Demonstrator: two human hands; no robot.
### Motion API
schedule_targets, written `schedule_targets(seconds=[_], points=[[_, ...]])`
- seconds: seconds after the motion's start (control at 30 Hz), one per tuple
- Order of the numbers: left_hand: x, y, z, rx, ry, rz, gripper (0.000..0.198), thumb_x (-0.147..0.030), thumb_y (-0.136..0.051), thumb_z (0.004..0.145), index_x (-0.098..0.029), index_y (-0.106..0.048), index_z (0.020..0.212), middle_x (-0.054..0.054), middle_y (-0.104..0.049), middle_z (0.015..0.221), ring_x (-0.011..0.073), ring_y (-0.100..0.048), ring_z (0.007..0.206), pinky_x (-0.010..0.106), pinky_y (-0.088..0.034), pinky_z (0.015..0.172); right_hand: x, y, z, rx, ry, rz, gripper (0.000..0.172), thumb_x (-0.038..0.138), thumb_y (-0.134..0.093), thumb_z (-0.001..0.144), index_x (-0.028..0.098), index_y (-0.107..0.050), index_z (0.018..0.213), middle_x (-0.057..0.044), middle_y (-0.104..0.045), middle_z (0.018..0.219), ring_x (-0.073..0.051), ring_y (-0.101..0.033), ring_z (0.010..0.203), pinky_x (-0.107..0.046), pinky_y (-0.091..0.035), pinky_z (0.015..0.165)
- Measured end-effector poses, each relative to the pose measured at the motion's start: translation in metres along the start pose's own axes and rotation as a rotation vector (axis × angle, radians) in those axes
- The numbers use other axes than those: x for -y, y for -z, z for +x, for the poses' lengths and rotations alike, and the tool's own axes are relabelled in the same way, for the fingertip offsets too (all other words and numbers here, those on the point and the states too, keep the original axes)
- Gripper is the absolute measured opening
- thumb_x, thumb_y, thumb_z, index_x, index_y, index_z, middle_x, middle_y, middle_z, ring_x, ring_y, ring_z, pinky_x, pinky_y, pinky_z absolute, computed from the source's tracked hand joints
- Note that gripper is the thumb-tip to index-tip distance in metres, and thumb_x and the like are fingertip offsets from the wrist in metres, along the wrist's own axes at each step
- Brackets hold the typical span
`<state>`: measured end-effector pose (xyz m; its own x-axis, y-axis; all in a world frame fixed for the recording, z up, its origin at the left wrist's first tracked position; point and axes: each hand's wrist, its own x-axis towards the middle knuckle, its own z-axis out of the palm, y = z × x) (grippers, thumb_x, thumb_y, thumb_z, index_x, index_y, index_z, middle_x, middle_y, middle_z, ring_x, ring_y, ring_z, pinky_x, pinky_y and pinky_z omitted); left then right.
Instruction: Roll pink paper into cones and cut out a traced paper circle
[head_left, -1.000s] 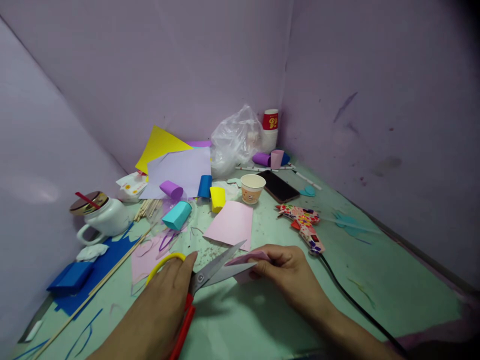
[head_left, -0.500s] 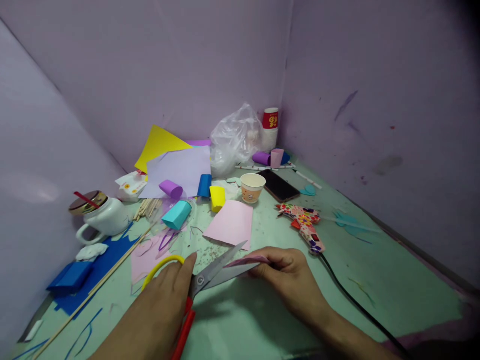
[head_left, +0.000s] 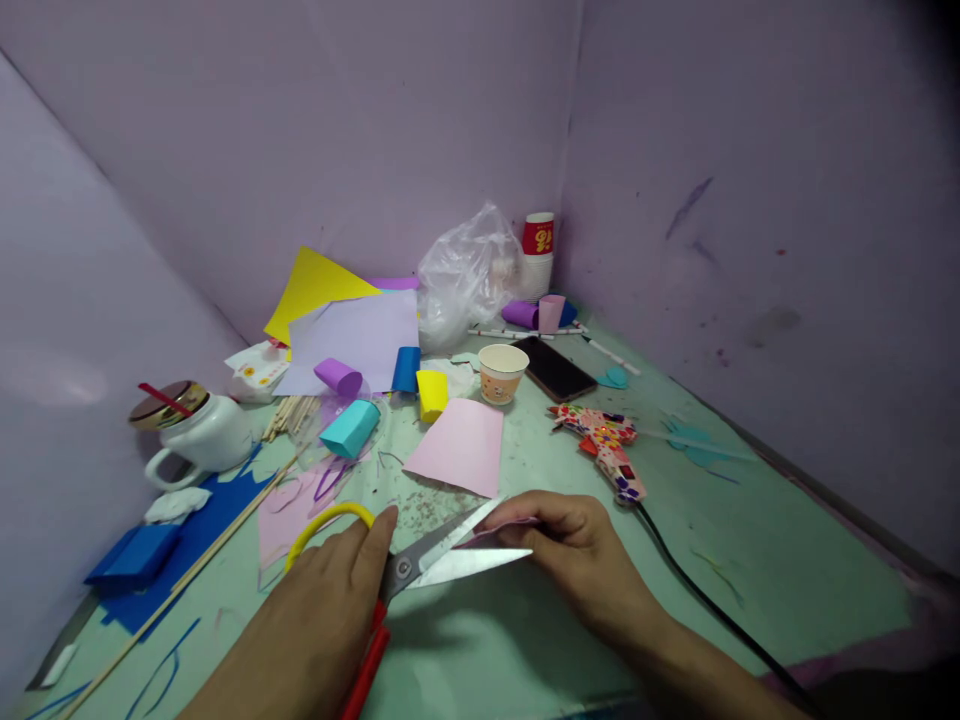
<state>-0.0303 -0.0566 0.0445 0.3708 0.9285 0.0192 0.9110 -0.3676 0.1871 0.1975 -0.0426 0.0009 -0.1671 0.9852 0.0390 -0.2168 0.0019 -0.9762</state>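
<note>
My left hand grips a pair of scissors with a yellow and a red handle loop; the blades are apart and point right. My right hand pinches a small folded pink paper piece edge-on between the blades. Both hands hover low over the pale green table, near its front edge. A larger pink paper sheet lies flat just beyond the scissors.
A patterned glue gun with a black cord lies right of my hand. Behind are a paper cup, a phone, coloured paper rolls, a plastic bag, a white mug, wooden sticks and blue foam.
The pink piece has turned from flat to edge-on in my right hand, and the scissor blades have closed in around it. The view has shifted slightly.
</note>
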Motion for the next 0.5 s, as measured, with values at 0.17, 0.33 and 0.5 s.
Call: schedule_targets(seconds=[0.17,0.33,0.5], points=[[0.0053,0.007,-0.0024,0.083,-0.142,0.161,0.058,-0.008,-0.027,0.08,-0.016,-0.042,0.135,0.017,-0.06,0.122,0.0282,-0.062,0.101,0.04,-0.05,0.084,-0.0007,-0.0006,0.0005,-0.028,0.0,-0.023,0.015,0.016,-0.061,0.074,0.022,-0.075,0.076,-0.004,-0.075,0.08,-0.018,-0.069,0.077,-0.029,-0.052,0.074],[0.0098,0.0045,-0.0075,0.125,-0.199,0.285,0.058,-0.007,-0.024,0.082,-0.012,-0.036,0.139,0.019,-0.058,0.124,0.0278,-0.061,0.103,0.039,-0.051,0.084,-0.0004,-0.0008,-0.0004,-0.041,0.03,-0.023,0.012,0.017,-0.065,0.073,0.022,-0.075,0.075,-0.003,-0.075,0.077,-0.016,-0.069,0.072,-0.025,-0.051,0.07],[0.0087,0.0057,-0.0061,0.148,-0.176,0.303,0.057,-0.008,-0.024,0.083,-0.011,-0.035,0.139,0.02,-0.058,0.123,0.0271,-0.062,0.102,0.038,-0.051,0.083,-0.0016,-0.0021,-0.0021,-0.084,0.054,-0.011,0.006,0.021,-0.068,0.072,0.022,-0.075,0.072,-0.003,-0.075,0.074,-0.015,-0.068,0.069,-0.023,-0.05,0.065]])
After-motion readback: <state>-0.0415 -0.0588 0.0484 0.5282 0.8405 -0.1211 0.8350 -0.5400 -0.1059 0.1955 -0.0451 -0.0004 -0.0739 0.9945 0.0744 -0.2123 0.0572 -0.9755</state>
